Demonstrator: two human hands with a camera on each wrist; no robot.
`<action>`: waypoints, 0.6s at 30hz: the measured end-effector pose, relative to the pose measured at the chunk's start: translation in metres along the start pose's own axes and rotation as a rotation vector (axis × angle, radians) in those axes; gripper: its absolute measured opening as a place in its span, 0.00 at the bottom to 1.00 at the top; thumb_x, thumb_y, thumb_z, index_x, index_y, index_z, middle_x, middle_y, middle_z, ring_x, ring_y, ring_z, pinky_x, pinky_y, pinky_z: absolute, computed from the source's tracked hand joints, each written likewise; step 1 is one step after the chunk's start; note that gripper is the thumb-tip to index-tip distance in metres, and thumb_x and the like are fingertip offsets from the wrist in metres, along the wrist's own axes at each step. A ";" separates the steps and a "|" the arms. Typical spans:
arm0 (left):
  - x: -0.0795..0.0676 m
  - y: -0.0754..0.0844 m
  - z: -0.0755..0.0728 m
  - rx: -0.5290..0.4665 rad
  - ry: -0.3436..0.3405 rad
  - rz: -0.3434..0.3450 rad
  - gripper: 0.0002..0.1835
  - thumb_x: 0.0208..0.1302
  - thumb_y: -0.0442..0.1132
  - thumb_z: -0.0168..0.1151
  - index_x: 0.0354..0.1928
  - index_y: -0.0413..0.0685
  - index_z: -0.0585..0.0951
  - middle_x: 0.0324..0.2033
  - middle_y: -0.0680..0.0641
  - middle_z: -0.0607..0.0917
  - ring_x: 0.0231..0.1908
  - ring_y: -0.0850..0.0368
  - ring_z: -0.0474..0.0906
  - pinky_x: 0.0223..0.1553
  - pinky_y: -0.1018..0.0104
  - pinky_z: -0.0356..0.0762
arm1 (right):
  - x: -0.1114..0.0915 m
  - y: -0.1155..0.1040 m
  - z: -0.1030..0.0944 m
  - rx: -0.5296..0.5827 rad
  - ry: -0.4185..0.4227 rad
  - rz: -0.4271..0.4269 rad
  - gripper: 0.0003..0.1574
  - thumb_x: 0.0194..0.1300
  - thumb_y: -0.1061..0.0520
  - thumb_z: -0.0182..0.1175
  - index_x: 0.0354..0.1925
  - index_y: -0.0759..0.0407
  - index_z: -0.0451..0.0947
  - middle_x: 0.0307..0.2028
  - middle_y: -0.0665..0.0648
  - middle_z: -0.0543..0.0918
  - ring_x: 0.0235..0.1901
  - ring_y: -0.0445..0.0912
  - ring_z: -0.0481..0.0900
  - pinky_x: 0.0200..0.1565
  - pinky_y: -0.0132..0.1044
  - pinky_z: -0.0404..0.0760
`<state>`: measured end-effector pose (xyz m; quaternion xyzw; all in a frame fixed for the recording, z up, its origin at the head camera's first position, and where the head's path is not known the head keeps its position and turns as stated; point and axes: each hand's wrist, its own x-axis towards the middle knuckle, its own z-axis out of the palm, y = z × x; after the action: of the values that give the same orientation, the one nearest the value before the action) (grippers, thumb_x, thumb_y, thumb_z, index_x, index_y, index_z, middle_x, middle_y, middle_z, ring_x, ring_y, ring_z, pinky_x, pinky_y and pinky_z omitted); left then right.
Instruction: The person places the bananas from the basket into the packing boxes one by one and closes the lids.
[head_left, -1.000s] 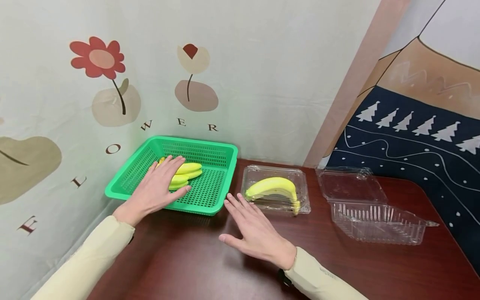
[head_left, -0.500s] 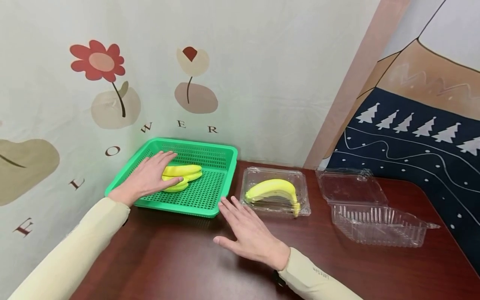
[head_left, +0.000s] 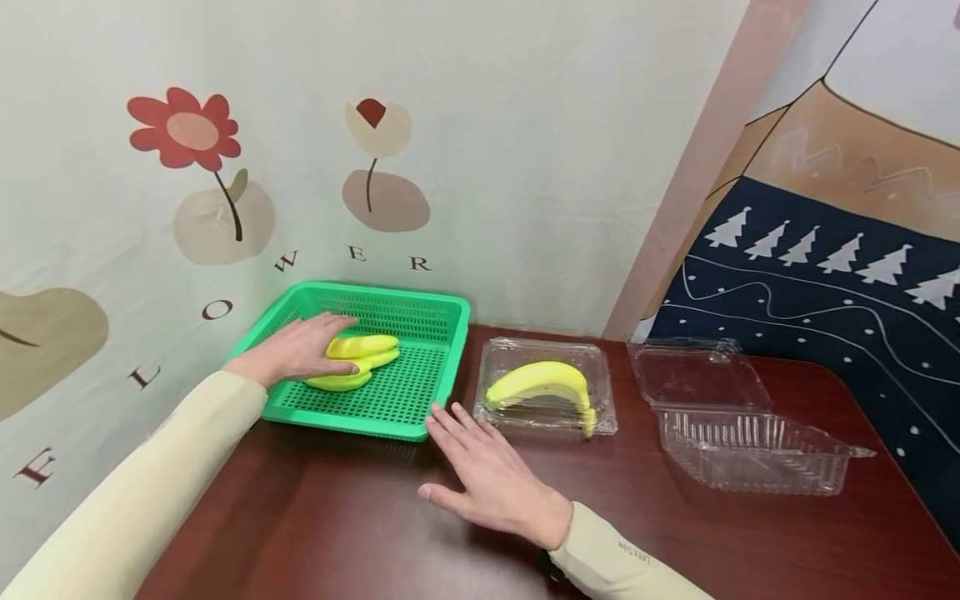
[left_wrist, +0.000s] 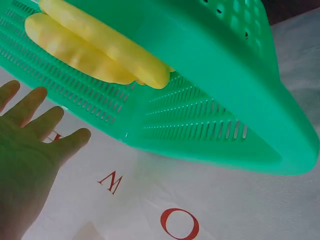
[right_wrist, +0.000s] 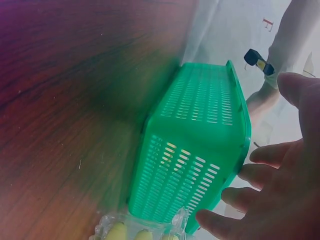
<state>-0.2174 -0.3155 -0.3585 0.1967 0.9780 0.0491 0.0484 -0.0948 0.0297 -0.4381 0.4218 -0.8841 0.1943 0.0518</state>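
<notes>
We see the dark wooden table first, then the green basket at its back left against the wall. Right of it sit an open clear clamshell box and a shut clear box holding one banana. In the basket lies a bunch of bananas. Our left hand rests on the bunch, fingers laid over it. Our right hand lies flat, fingers spread, fingertips at the basket's near corner.

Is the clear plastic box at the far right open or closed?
Open. The clear clamshell box has its lid folded back flat on the table, and nothing shows inside.
</notes>
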 end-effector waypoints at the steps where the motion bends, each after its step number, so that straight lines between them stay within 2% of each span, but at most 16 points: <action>1: 0.001 -0.001 0.001 -0.003 -0.007 -0.004 0.47 0.64 0.61 0.69 0.75 0.37 0.67 0.71 0.29 0.70 0.71 0.26 0.63 0.66 0.23 0.57 | 0.000 0.000 0.000 -0.003 0.001 -0.003 0.51 0.77 0.26 0.43 0.82 0.55 0.52 0.82 0.50 0.47 0.81 0.51 0.44 0.73 0.58 0.62; 10: 0.009 -0.013 0.010 -0.040 -0.058 0.003 0.47 0.63 0.56 0.71 0.76 0.36 0.65 0.69 0.26 0.71 0.67 0.26 0.68 0.65 0.30 0.66 | 0.000 -0.001 0.001 -0.022 -0.005 -0.010 0.50 0.77 0.27 0.43 0.82 0.56 0.54 0.82 0.50 0.46 0.80 0.52 0.48 0.73 0.58 0.61; 14: 0.011 -0.018 0.013 -0.070 -0.074 0.031 0.46 0.62 0.55 0.72 0.74 0.36 0.68 0.68 0.28 0.73 0.66 0.27 0.69 0.64 0.31 0.67 | -0.001 -0.001 0.001 -0.027 -0.003 -0.009 0.50 0.77 0.27 0.43 0.82 0.56 0.54 0.82 0.50 0.45 0.80 0.54 0.50 0.73 0.58 0.62; 18: 0.012 -0.025 0.017 -0.092 -0.081 0.046 0.43 0.60 0.53 0.74 0.72 0.38 0.72 0.65 0.30 0.76 0.64 0.31 0.72 0.62 0.33 0.70 | -0.001 -0.001 0.002 -0.029 -0.006 -0.003 0.50 0.77 0.27 0.43 0.82 0.56 0.54 0.82 0.50 0.45 0.80 0.52 0.48 0.73 0.58 0.62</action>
<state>-0.2355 -0.3321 -0.3791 0.2183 0.9673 0.0870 0.0958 -0.0935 0.0293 -0.4397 0.4229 -0.8864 0.1801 0.0556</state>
